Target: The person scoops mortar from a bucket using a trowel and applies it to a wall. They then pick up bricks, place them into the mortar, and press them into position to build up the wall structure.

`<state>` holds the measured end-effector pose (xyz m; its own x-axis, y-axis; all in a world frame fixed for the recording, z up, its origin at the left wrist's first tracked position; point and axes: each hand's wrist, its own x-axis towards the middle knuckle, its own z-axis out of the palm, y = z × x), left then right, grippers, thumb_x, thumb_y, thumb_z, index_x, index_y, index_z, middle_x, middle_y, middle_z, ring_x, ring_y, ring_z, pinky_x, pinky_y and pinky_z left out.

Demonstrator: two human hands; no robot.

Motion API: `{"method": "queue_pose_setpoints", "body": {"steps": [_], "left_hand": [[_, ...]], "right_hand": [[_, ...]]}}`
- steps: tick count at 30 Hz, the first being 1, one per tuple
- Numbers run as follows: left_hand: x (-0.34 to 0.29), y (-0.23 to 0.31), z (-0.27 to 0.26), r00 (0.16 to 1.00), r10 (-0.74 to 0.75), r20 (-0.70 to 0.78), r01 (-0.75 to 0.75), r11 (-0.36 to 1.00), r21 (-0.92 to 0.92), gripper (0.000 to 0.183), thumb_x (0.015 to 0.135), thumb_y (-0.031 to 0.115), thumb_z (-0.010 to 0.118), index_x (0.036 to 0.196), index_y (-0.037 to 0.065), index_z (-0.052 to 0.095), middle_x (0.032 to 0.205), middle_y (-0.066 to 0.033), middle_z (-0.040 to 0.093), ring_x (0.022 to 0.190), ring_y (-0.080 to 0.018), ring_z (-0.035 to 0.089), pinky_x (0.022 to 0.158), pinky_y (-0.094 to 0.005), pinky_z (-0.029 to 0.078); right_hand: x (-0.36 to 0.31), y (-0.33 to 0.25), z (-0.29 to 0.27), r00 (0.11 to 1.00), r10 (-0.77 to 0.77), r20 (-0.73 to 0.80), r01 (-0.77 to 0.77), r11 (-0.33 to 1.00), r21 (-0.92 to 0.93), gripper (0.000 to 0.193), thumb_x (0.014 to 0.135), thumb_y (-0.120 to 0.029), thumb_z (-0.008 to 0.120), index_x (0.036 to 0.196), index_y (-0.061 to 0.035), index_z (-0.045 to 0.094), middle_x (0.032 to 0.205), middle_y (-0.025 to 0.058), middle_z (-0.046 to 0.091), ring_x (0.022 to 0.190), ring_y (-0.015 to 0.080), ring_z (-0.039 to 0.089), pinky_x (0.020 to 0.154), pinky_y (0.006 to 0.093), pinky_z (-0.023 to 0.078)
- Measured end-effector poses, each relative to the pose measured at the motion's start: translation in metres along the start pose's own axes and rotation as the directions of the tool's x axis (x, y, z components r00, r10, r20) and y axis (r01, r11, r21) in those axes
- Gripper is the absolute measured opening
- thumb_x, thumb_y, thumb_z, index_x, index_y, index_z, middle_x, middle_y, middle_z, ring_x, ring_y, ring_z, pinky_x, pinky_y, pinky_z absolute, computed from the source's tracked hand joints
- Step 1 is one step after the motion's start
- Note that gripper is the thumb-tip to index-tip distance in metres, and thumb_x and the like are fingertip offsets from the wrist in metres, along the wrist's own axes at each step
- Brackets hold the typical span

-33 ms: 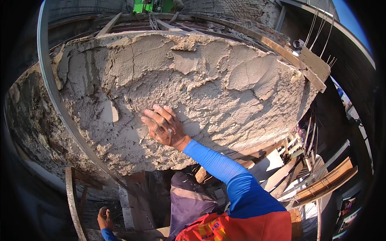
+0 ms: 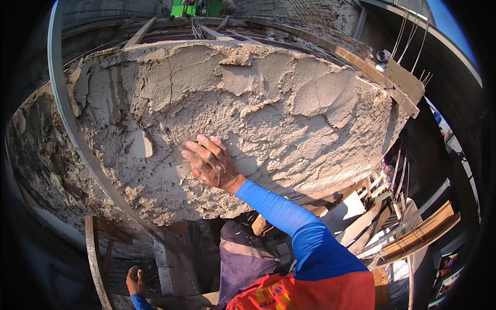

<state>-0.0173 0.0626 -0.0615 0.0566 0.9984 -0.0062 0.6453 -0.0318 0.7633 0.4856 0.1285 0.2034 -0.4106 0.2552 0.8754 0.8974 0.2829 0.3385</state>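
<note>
My right hand lies on a wall of rough, grey-beige mortar, fingers spread and slightly bent. Pale mortar smears mark its fingers and back. Ridges, cracks and smoother patches cover the mortar around it. Low at the left, my left hand hangs away from the wall, its fingers loosely curled and nothing visible in them. It is nearest to an upright wooden post. A long metal straightedge slants across the left part of the wall, apart from both hands.
A wooden board runs along the wall's upper right edge, with a flat mortar-coated board at its end. Thin rods rise beside it. Loose timber and a brown channel-shaped piece lie lower right. Something green stands beyond the wall.
</note>
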Motion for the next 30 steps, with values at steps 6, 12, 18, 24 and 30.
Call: {"method": "queue_pose_setpoints", "body": {"steps": [6, 12, 18, 24, 30], "left_hand": [[0.0, 0.0, -0.006, 1.0, -0.016, 0.01, 0.016, 1.0, -0.005, 0.059, 0.094, 0.053, 0.062, 0.117, -0.002, 0.065, 0.103, -0.0205, 0.072, 0.098, -0.0325, 0.071, 0.082, -0.0401, 0.055], [-0.004, -0.004, -0.008, 0.999, 0.008, -0.039, -0.009, 1.0, -0.025, 0.06, 0.092, 0.054, 0.064, 0.115, -0.001, 0.066, 0.101, -0.0212, 0.072, 0.095, -0.0338, 0.072, 0.082, -0.0392, 0.056], [-0.016, 0.003, -0.013, 0.996, -0.071, -0.051, 0.071, 0.997, -0.005, 0.045, 0.091, 0.039, 0.069, 0.113, 0.0, 0.067, 0.1, -0.0212, 0.073, 0.096, -0.0341, 0.072, 0.083, -0.0401, 0.056], [-0.02, 0.001, -0.016, 0.993, -0.101, -0.055, 0.102, 0.995, 0.016, 0.046, 0.093, 0.042, 0.067, 0.113, 0.0, 0.068, 0.101, -0.0213, 0.073, 0.098, -0.0345, 0.071, 0.085, -0.041, 0.055], [-0.017, 0.004, -0.015, 0.99, -0.138, -0.035, 0.139, 0.99, 0.019, 0.047, 0.094, 0.044, 0.064, 0.114, 0.002, 0.068, 0.104, -0.0208, 0.073, 0.101, -0.0338, 0.071, 0.087, -0.0413, 0.056]], "right_hand": [[0.004, -0.001, -0.001, 1.0, 0.006, -0.018, -0.006, 1.0, -0.005, 0.056, 0.083, -0.017, 0.07, 0.137, -0.0223, 0.055, 0.14, -0.0009, 0.052, 0.137, 0.0219, 0.042, 0.118, 0.0404, 0.033], [0.022, -0.013, -0.021, 0.997, 0.073, 0.018, -0.075, 0.989, 0.131, 0.052, 0.08, -0.014, 0.072, 0.13, -0.0207, 0.059, 0.133, 0.0031, 0.054, 0.131, 0.0269, 0.045, 0.112, 0.049, 0.037], [0.118, 0.031, -0.091, 0.966, 0.04, -0.254, -0.059, 0.996, -0.07, 0.047, 0.082, -0.014, 0.068, 0.128, -0.0168, 0.059, 0.127, 0.0055, 0.057, 0.13, 0.0279, 0.044, 0.115, 0.0518, 0.03], [0.187, 0.095, -0.109, 0.984, 0.075, -0.163, -0.117, 0.957, -0.265, 0.043, 0.092, -0.025, 0.065, 0.132, -0.0103, 0.057, 0.121, 0.0136, 0.063, 0.123, 0.031, 0.054, 0.114, 0.0563, 0.032], [0.184, 0.102, -0.095, 0.989, 0.132, -0.061, -0.144, 0.944, -0.296, 0.041, 0.099, -0.036, 0.058, 0.124, -0.0039, 0.065, 0.112, 0.0188, 0.071, 0.112, 0.0331, 0.064, 0.11, 0.0498, 0.037]]}}
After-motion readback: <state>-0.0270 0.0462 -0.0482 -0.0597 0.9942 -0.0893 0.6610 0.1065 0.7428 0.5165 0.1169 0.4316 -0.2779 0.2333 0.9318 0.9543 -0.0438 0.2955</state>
